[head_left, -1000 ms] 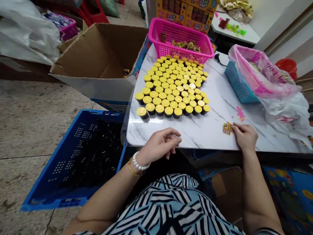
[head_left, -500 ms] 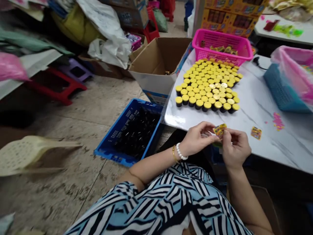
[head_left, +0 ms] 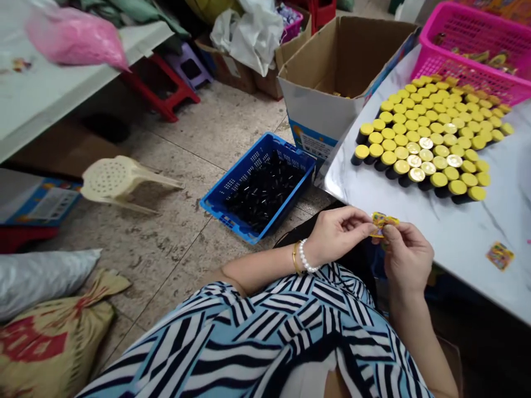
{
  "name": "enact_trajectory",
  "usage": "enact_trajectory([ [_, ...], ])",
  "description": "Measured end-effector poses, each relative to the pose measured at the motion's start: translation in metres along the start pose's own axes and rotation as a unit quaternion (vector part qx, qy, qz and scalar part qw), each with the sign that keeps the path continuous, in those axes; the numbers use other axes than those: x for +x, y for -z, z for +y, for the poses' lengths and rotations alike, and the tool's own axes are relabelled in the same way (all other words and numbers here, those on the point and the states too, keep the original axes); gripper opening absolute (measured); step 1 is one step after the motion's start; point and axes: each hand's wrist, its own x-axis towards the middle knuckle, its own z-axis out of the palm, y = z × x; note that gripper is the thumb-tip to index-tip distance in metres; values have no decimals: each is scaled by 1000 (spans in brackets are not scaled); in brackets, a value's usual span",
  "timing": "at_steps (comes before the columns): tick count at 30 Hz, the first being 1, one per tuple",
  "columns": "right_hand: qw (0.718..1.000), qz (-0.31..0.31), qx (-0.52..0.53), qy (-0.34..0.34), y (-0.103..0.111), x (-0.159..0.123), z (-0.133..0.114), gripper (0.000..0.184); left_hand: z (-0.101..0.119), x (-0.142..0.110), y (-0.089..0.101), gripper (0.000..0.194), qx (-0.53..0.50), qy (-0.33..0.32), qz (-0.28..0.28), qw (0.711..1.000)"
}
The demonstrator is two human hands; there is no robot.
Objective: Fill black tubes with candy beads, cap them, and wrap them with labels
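A small yellow printed sticker is pinched between my two hands, just off the table's near edge. My left hand, with a pearl bracelet at the wrist, grips its left side with thumb and fingers. On its right side, my right hand presses it between thumb and forefinger. Another colourful printed sticker lies flat on the white marbled table to the right. Beyond my hands, rows of black bottles with yellow caps stand packed together on the table.
A pink basket with small items stands behind the bottles. An open cardboard box and a blue crate of black pieces are on the left. A cream stool and a tied sack sit on the floor.
The view has swung left and down, so the table lies farther right. Both hands keep hold of the sticker, which now looks flatter and faces me more.
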Motion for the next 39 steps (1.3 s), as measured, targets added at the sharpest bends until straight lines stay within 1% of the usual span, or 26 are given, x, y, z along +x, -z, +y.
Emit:
enact_trajectory([
  [4, 999, 27, -9, 25, -3, -1, 2, 27, 5, 3, 5, 48, -38, 43, 6, 998],
  [8, 997, 34, -50, 49, -3, -1, 3, 29, 8, 7, 10, 50, -71, 82, -4, 994],
  [10, 994, 34, -83, 66, -6, -2, 3, 30, 7, 9, 11, 48, -89, 77, -2, 993],
  [13, 986, 45, -125, 99, -11, -1, 3, 30, 5, 12, 16, 42, -96, 42, 15, 994],
  [15, 980, 49, -148, 120, -16, 0, 3, 30, 4, 14, 20, 39, -75, 20, 27, 997],
  [18, 975, 35, -169, 139, -23, 1, 5, 28, 2, 15, 26, 37, -43, 6, 35, 998],
  [20, 973, 22, -175, 149, -28, 3, 8, 26, -1, 15, 30, 38, -39, 16, 35, 998],
  [23, 967, 1, -193, 165, -37, 6, 16, 25, -8, 16, 35, 43, -61, 65, 31, 996],
  [25, 961, -8, -213, 174, -43, 8, 21, 26, -12, 17, 40, 40, -71, 70, 55, 993],
  [28, 950, -12, -243, 196, -51, 12, 26, 27, -16, 19, 49, 27, -34, 5, 109, 993],
  [29, 945, -14, -255, 206, -52, 12, 27, 26, -16, 19, 52, 24, -19, -15, 117, 993],
  [31, 927, -16, -288, 238, -55, 13, 27, 23, -16, 19, 57, 21, 1, -34, 123, 992],
  [36, 851, -8, -379, 363, -56, 14, 24, 13, -16, 16, 61, 18, 31, -49, 135, 989],
  [38, 832, -4, -396, 388, -56, 13, 24, 11, -16, 16, 60, 18, 34, -53, 139, 988],
  [39, 827, -1, -403, 393, -55, 13, 24, 10, -16, 15, 59, 19, 33, -52, 140, 988],
])
